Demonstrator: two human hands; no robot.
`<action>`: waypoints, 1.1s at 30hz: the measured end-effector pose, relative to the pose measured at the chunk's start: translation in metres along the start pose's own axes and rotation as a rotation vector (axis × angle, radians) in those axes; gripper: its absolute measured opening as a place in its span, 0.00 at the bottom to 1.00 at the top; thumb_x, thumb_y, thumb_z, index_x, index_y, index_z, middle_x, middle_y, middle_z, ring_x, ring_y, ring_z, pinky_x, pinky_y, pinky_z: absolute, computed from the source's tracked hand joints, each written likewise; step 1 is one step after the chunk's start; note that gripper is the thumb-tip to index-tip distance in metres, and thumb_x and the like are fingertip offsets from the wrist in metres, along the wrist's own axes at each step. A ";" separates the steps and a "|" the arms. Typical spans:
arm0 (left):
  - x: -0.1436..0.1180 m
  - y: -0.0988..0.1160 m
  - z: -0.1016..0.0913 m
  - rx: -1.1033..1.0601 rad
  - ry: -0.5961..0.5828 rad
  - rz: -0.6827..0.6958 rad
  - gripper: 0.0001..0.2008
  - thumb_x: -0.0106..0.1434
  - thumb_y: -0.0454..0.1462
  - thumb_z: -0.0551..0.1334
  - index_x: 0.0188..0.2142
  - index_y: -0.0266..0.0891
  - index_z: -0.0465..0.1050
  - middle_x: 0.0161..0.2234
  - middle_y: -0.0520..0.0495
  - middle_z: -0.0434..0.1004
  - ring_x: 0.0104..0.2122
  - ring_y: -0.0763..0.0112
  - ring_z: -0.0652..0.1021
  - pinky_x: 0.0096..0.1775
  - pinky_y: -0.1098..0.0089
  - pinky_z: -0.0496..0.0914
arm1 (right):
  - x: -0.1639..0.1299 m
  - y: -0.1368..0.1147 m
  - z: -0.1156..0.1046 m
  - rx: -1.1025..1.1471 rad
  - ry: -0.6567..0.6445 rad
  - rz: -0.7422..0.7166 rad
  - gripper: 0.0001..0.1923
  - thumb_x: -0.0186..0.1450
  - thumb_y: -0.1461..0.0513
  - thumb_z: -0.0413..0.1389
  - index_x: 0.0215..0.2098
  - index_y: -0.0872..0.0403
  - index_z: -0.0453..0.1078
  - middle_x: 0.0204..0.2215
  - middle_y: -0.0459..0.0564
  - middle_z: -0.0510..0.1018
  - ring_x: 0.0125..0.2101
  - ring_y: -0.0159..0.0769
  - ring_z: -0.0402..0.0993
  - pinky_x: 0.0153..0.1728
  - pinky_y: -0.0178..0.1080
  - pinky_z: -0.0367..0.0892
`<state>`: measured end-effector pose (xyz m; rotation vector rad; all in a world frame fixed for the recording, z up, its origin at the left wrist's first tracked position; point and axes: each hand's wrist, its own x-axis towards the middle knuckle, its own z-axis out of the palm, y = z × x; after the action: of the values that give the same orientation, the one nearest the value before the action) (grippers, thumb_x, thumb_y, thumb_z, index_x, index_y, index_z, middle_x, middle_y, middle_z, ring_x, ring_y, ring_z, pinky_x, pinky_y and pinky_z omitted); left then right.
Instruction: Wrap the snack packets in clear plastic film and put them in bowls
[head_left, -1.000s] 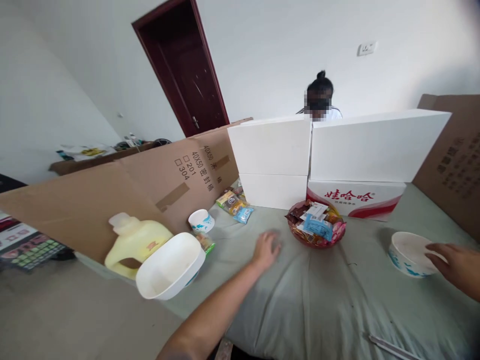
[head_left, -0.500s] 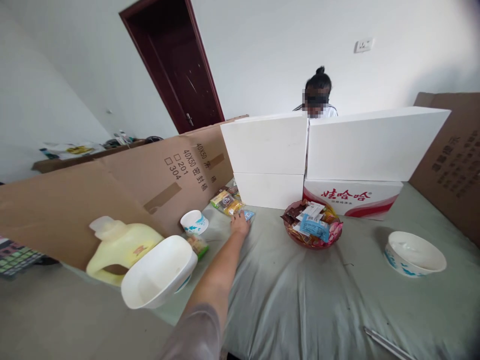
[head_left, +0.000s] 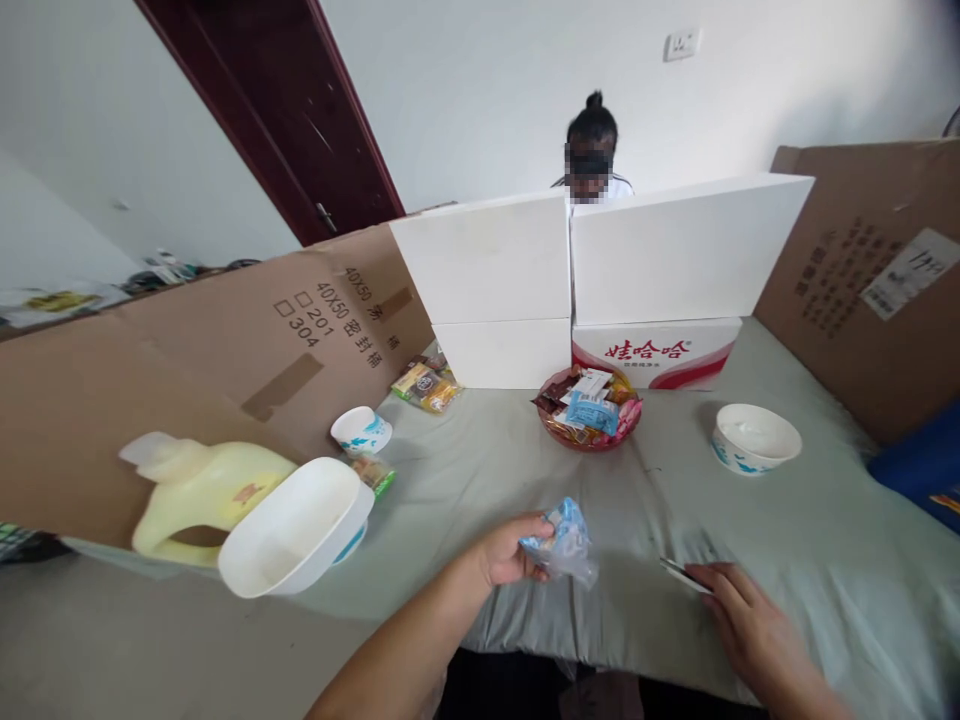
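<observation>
My left hand (head_left: 517,550) is closed on a crinkled blue-and-clear plastic packet (head_left: 564,540), held over the near part of the cloth-covered table. To its right, my right hand (head_left: 754,625) has its fingers closed round a slim silver tool (head_left: 684,574). Only the tool's front end shows, so its kind cannot be made out. Beyond both hands stands a reddish bowl (head_left: 592,445) filled with wrapped snacks, a blue packet (head_left: 592,411) among them on top.
On the left are a pale yellow jug (head_left: 251,470), a white oblong tub (head_left: 296,530), a paper bowl (head_left: 360,430) and snack packets (head_left: 426,385). Another paper bowl (head_left: 756,440) sits at right. White boxes (head_left: 484,260) and cardboard (head_left: 187,360) wall the table; a person (head_left: 594,150) is behind.
My left hand has come back from the far left of the table with the blue packet. My right hand has come into view on the silver tool. The view has shifted.
</observation>
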<state>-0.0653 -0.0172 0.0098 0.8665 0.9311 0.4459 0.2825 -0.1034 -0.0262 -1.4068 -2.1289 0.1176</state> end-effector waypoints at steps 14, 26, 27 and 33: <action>0.017 0.025 0.047 0.792 0.229 -0.146 0.29 0.66 0.57 0.45 0.28 0.38 0.72 0.24 0.43 0.76 0.33 0.56 0.80 0.35 0.60 0.73 | 0.029 -0.068 0.010 -0.003 -0.290 -0.068 0.26 0.62 0.74 0.43 0.55 0.51 0.66 0.42 0.52 0.73 0.36 0.34 0.74 0.38 0.35 0.70; -0.042 -0.040 0.074 1.214 0.664 0.630 0.38 0.58 0.53 0.63 0.61 0.36 0.55 0.59 0.32 0.58 0.59 0.46 0.63 0.56 0.48 0.63 | 0.030 -0.062 0.015 0.026 -0.270 -0.004 0.24 0.64 0.71 0.43 0.54 0.50 0.67 0.41 0.52 0.74 0.37 0.34 0.74 0.38 0.36 0.70; -0.045 -0.047 0.075 1.206 0.694 0.615 0.39 0.56 0.52 0.65 0.61 0.37 0.55 0.59 0.32 0.58 0.58 0.45 0.63 0.55 0.47 0.63 | 0.031 -0.061 0.013 0.049 -0.255 0.001 0.23 0.65 0.71 0.43 0.54 0.50 0.67 0.41 0.52 0.74 0.38 0.34 0.74 0.38 0.36 0.71; -0.055 -0.054 0.060 1.097 0.718 0.413 0.25 0.52 0.38 0.67 0.50 0.41 0.67 0.49 0.40 0.70 0.49 0.52 0.74 0.49 0.53 0.70 | 0.040 -0.078 -0.005 0.195 -0.231 -0.042 0.21 0.69 0.67 0.41 0.55 0.49 0.66 0.43 0.53 0.74 0.40 0.34 0.74 0.41 0.36 0.71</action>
<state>-0.0465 -0.1127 0.0126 1.9908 1.7172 0.6176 0.2102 -0.1041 0.0239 -1.2848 -2.2601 0.4793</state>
